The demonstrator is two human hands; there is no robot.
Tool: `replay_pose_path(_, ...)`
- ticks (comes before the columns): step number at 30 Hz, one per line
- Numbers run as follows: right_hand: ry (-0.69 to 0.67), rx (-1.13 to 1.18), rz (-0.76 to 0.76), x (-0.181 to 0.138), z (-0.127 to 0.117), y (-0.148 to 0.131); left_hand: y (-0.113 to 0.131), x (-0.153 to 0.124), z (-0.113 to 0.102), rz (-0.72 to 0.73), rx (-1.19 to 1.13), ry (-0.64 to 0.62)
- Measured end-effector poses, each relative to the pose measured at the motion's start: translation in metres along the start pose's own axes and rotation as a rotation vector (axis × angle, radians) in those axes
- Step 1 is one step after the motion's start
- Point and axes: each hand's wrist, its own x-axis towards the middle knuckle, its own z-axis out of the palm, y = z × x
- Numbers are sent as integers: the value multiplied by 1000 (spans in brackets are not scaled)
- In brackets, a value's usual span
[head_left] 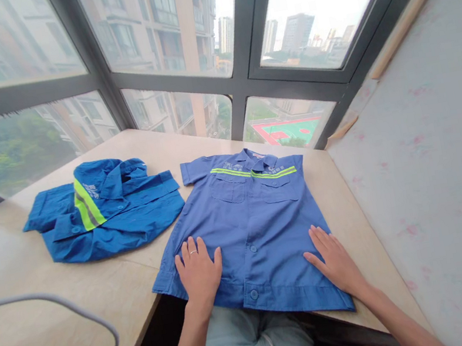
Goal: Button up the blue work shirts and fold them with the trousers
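I have a periwinkle-blue, woven-cloth work shirt (pixel 261 221) lying front up on a pale beige, stone-like bench (pixel 33 345), its collar toward the windows and its hem at the near edge; my left hand (pixel 200 271) rests on its lower left side, and my right hand (pixel 333 259) lies near its lower right edge; neither grip is closed on anything — both are opened out, palms down on the cloth. I judge the shirt light, soft and limp, unlikely to slip or break; I would take it by the doubled hem band (pixel 298 300) or the side edges, where the fabric looks firmer, since the loose middle would bunch. The weave looks matte and faintly wrinkled; a yellow-green and grey stripe (pixel 274 175) crosses the chest above flap pockets; round blue buttons (pixel 254 294) dot the front. To the left — just beside it — a deeper-blue cloth garment (pixel 132 223) lies loosely crumpled; a smooth, pale grey cable (pixel 116 338) curves through the left foreground.
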Motion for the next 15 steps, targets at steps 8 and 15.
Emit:
replay_pose_path(8, -4, 26, 19, 0, -6, -3, 35, 16, 3, 140, -201, -15)
replay_pose_path(15, -23, 39, 30, 0, -11, -6, 65, 23, 21, 330, -322, -82)
